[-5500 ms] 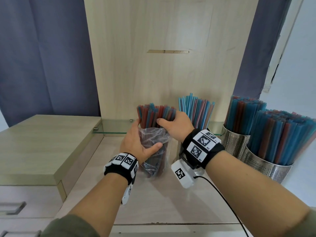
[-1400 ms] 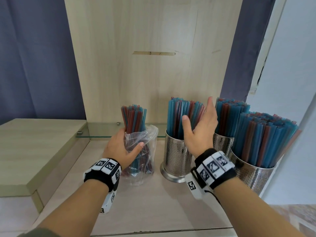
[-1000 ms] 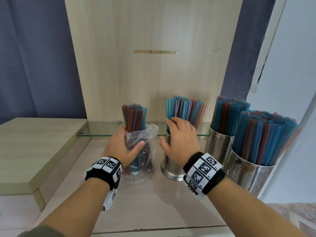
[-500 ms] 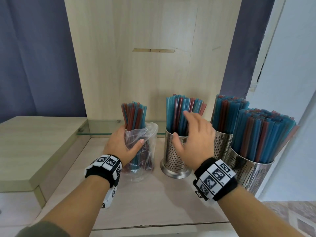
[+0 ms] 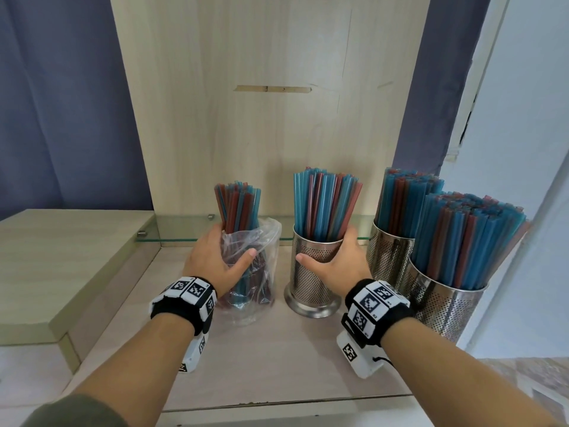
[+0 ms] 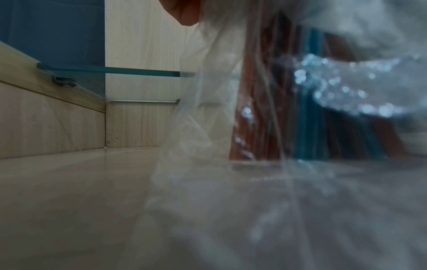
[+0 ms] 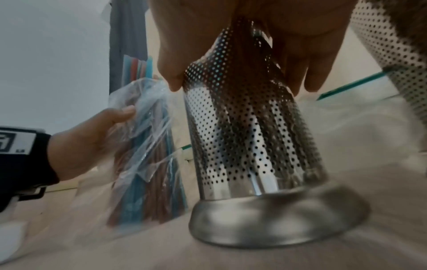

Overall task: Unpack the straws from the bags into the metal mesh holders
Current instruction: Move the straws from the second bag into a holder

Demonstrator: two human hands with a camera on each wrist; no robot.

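Note:
A clear plastic bag (image 5: 264, 241) (image 7: 148, 146) (image 6: 208, 109) stands upright on the shelf with a bundle of blue and red straws (image 5: 238, 208) poking out of its top. My left hand (image 5: 215, 260) (image 7: 92, 135) grips the bag and straws around the middle. Just right of it stands a perforated metal holder (image 5: 311, 278) (image 7: 249, 138) half filled with blue and red straws (image 5: 324, 204). My right hand (image 5: 335, 260) grips this holder near its rim, thumb on the front, fingers around the right side.
Two more metal holders (image 5: 389, 257) (image 5: 446, 303), packed full of straws, stand close at the right against the white wall. A glass shelf edge (image 5: 184, 238) runs behind. A raised wooden ledge (image 5: 61, 257) lies to the left. The wooden shelf (image 5: 277, 365) extends toward me.
My right hand dropped from the tops of the straws in the middle holder and now wraps around the holder's body. The left hand keeps its grip on the bag.

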